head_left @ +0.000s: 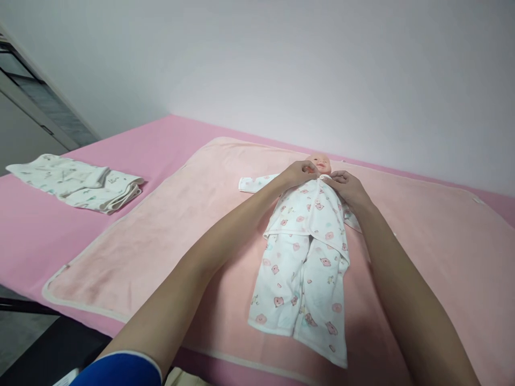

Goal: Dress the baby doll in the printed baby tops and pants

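Observation:
A baby doll lies on its back on a pink blanket, its head toward the wall. It wears a white printed baby jacket and matching trousers. Both my hands are at the jacket's neckline, just below the doll's chin. My left hand has its fingers bent and closed on the collar's left side. Opposite it, my right hand pinches the collar's right side near the top fastening. One sleeve stretches out to the left; the other is partly hidden behind my right forearm.
A folded white printed cloth rests on the pink table cover at the left. Behind the table rises a pale wall. A dark seat-like surface shows below the table's near left edge.

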